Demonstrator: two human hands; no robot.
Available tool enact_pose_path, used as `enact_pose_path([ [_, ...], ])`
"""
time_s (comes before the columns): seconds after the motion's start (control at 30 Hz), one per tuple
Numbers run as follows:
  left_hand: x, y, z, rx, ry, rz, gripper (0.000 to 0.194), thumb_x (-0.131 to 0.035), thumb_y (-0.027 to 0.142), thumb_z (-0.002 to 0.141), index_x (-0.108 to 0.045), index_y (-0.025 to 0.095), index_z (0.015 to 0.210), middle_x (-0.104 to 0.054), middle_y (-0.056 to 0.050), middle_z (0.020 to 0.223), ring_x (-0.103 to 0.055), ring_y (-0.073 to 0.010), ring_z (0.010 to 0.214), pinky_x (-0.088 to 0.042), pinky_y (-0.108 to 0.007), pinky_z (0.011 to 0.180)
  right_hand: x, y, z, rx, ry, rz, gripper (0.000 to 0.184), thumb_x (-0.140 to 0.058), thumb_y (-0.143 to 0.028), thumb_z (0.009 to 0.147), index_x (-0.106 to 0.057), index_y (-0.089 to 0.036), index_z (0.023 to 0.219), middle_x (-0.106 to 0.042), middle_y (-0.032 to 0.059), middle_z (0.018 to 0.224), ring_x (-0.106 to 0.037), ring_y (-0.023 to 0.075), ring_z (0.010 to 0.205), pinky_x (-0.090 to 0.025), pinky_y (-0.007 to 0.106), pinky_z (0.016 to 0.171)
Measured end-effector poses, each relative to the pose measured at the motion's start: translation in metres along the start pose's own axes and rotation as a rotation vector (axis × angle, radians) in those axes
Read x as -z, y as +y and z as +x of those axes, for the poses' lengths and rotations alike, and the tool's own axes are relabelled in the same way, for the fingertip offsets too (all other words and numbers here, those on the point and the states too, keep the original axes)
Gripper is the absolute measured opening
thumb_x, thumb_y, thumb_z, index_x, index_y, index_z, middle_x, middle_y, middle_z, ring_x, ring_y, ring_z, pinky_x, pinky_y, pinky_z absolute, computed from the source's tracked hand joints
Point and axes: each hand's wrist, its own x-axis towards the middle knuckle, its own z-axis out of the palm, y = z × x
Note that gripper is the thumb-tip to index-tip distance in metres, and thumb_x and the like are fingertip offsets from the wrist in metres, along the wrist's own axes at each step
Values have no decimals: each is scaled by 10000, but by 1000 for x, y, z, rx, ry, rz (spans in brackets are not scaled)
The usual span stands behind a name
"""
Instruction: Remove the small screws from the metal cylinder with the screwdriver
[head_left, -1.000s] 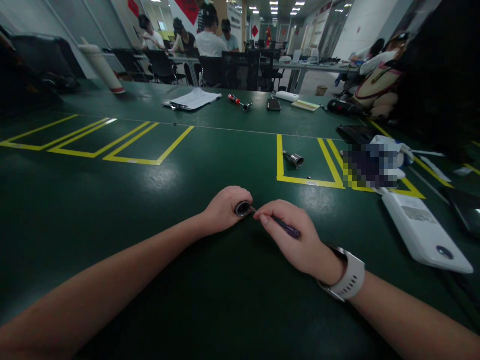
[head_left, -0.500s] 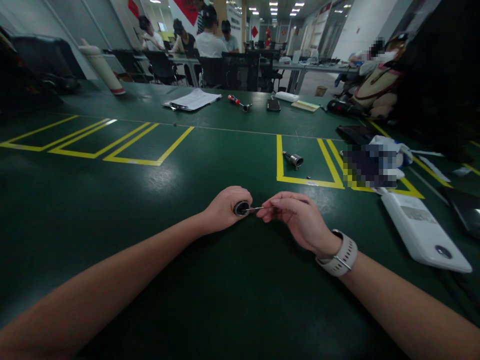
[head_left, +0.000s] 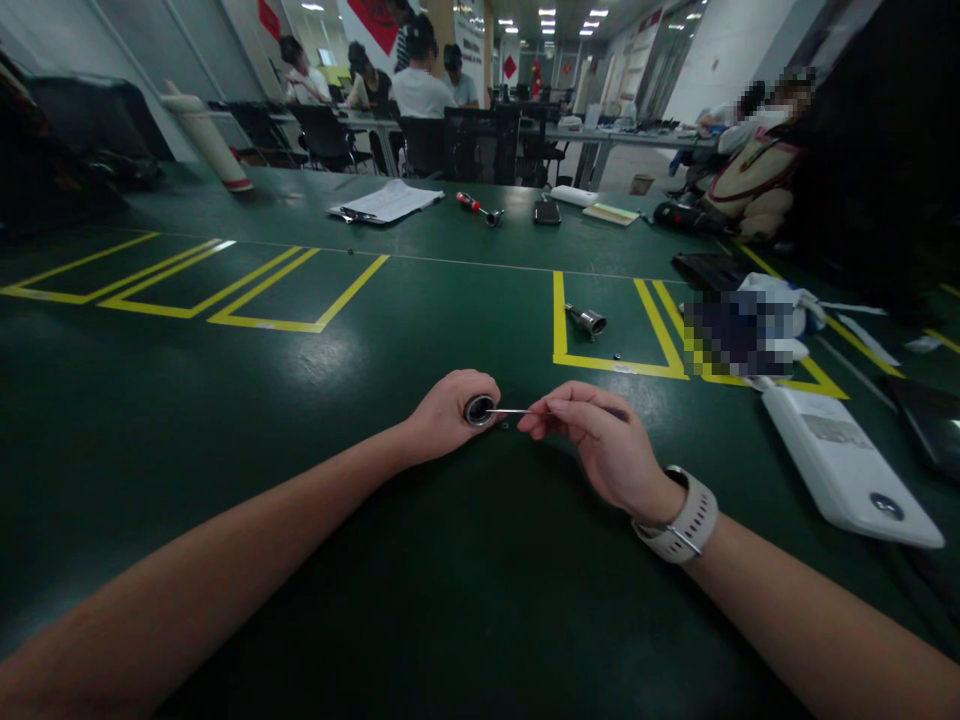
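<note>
A metal cup-shaped part (head_left: 471, 414) is sitting in the left hand (head_left: 446, 415), whose fingers are wrapping it closely, its round mouth facing the person. The right hand (head_left: 592, 430) is pinching a thin-shafted tool (head_left: 511, 411) between thumb and fingers, and the shaft is reaching in at the cup's mouth from its right. A tiny nut (head_left: 505, 426) is lying just right of the cup, under the shaft. Green table (head_left: 435, 580) is stretching from the cup toward the person, between both forearms; its far edge is running well beyond the cup. Beyond and right of the cup, a second metal cup (head_left: 591, 321) is resting inside yellow tape (head_left: 559, 320). Farther right, a white device (head_left: 851, 465) is taking up room. Far beyond the cup, a clipboard (head_left: 394, 202) and a red-handled screwdriver (head_left: 470, 203) are lying.
</note>
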Motion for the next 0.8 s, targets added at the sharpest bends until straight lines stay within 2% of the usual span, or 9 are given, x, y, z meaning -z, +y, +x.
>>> enact_pose_path([
  [0.17,0,-1,-1,21,6,-5,194,-583,303,773,-493,170,664,-523,39,631,-492,-109,608,-373,-277,667,-11,-5,-8,183,-56,-457,146,-523,-206,860,-668,-190,867,-682,42,876,-625,175,851,-482,363,797],
  [0.27,0,-2,-1,18,9,-13,195,-589,304,768,-496,170,661,-533,41,627,-507,-110,615,-377,-288,694,-15,-5,-10,238,-78,-565,138,-514,-193,865,-652,-191,866,-674,44,885,-623,175,849,-484,364,793],
  [0.6,0,1,0,19,53,-12,151,-598,247,735,-506,164,649,-516,49,602,-487,-98,577,-368,-284,677,-14,4,-9,95,-61,-312,150,-534,-232,876,-678,-194,891,-680,28,900,-632,159,891,-491,347,834],
  [0.8,1,3,0,13,53,-39,199,-582,298,763,-500,165,640,-509,45,592,-478,-96,560,-366,-261,622,-15,12,-9,66,-69,-89,157,-547,-274,871,-667,-193,932,-684,37,930,-630,161,895,-497,365,856],
])
